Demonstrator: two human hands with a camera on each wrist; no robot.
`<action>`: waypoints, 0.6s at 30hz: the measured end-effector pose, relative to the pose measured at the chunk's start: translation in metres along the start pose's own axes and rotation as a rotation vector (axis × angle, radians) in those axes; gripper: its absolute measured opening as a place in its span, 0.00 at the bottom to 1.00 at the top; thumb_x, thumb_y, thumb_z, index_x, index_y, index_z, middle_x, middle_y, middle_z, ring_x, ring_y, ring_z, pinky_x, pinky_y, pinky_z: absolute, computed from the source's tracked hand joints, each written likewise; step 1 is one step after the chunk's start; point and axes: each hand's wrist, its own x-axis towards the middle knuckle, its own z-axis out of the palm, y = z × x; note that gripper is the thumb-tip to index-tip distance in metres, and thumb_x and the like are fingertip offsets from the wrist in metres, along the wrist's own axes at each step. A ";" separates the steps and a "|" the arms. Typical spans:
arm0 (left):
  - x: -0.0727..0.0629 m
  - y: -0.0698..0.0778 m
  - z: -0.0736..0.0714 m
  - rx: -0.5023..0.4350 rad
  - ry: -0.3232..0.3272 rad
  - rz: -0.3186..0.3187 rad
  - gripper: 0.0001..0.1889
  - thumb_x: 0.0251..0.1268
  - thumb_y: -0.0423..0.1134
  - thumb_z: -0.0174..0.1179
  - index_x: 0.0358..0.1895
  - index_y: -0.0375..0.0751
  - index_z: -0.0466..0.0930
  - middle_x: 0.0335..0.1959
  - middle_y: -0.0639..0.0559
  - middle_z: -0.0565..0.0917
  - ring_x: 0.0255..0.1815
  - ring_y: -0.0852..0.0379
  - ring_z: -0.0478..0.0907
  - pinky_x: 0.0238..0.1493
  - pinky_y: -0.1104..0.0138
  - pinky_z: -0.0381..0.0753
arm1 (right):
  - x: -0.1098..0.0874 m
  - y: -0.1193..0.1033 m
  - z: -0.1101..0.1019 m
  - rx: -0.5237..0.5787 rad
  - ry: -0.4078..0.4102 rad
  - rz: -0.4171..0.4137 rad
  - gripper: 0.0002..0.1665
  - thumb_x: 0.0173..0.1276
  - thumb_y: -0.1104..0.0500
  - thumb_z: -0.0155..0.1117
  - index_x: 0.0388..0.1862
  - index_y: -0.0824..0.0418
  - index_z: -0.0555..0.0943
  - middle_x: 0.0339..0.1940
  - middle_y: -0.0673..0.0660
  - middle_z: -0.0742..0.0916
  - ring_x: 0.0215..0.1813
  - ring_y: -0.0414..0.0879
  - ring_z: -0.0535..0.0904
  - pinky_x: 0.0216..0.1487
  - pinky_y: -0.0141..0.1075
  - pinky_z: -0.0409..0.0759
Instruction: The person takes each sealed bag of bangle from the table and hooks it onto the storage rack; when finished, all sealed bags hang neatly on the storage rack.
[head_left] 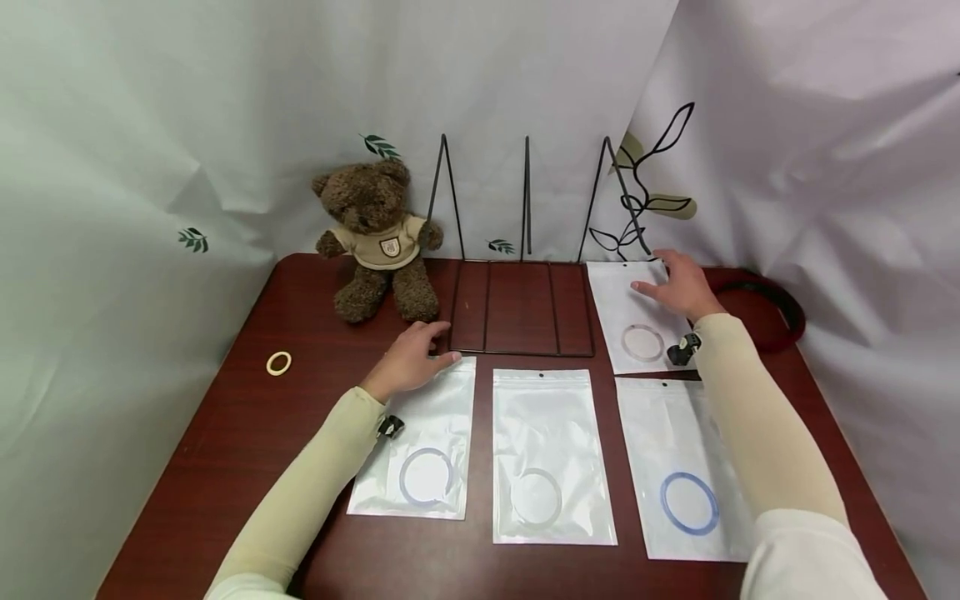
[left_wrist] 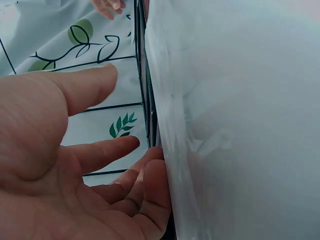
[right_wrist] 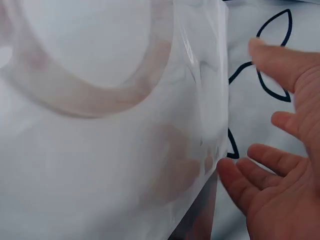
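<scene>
Four-sided white zip bags with clear fronts lie on the table, each showing a bangle. My left hand [head_left: 412,358] is at the top edge of the left bag [head_left: 435,417], thumb and index finger spread; in the left wrist view its other fingertips [left_wrist: 157,185] meet the bag's edge. A pale violet bangle [head_left: 402,477] shows inside. Over the top of the upper right bag [head_left: 609,312] is my right hand [head_left: 681,287], fingers spread and relaxed. That bag contains a pinkish bangle [right_wrist: 95,102]. Neither hand grips anything.
A black wire rack [head_left: 525,353] stands behind the middle bag [head_left: 543,433], whose bangle is whitish. At lower right lies another bag [head_left: 648,450] with a blue bangle [head_left: 665,503]. A teddy bear [head_left: 386,250], a cream ring [head_left: 277,372] and a dark round object [head_left: 791,312] are also here.
</scene>
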 end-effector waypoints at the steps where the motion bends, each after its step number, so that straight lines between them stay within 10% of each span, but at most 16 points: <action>1: 0.001 0.000 0.001 0.003 -0.004 -0.005 0.36 0.70 0.56 0.60 0.76 0.46 0.64 0.64 0.42 0.73 0.58 0.46 0.77 0.57 0.52 0.78 | 0.002 0.001 0.000 -0.003 -0.021 0.007 0.54 0.65 0.40 0.69 0.79 0.67 0.57 0.77 0.73 0.65 0.77 0.71 0.58 0.76 0.62 0.55; 10: 0.007 0.000 0.005 0.066 -0.028 0.043 0.35 0.71 0.53 0.61 0.75 0.42 0.66 0.75 0.41 0.66 0.77 0.38 0.62 0.74 0.45 0.64 | 0.007 0.004 0.005 -0.075 -0.192 0.061 0.58 0.65 0.40 0.70 0.80 0.68 0.53 0.79 0.75 0.60 0.79 0.73 0.50 0.77 0.65 0.49; 18: 0.008 -0.003 0.007 0.104 -0.033 0.061 0.33 0.71 0.51 0.62 0.75 0.43 0.67 0.77 0.44 0.66 0.78 0.38 0.60 0.78 0.47 0.59 | 0.009 0.006 0.009 -0.109 -0.158 0.043 0.54 0.62 0.45 0.73 0.78 0.66 0.60 0.75 0.77 0.65 0.75 0.73 0.57 0.72 0.63 0.52</action>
